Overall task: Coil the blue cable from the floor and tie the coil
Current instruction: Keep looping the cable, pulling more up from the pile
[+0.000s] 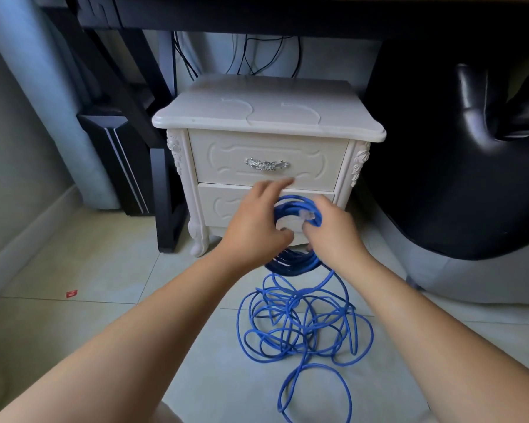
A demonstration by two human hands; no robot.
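A coil of blue cable (297, 261) hangs upright in front of the white nightstand, held up between both hands. My right hand (330, 230) grips the right side of the coil, and a clear plug end (308, 215) shows by its fingers. My left hand (257, 221) is at the coil's left side, blurred; its fingers reach over the top and its thumb lies near the coil's middle. Whether it grips the cable I cannot tell. From the coil's bottom the rest of the cable drops to a loose tangle of loops (303, 325) on the tiled floor.
A white two-drawer nightstand (266, 117) stands straight ahead under a dark desk. A black padded chair (471, 154) fills the right side. Dark desk legs and a black box (116, 154) stand at the left. A small red scrap (71, 293) lies on the floor tiles.
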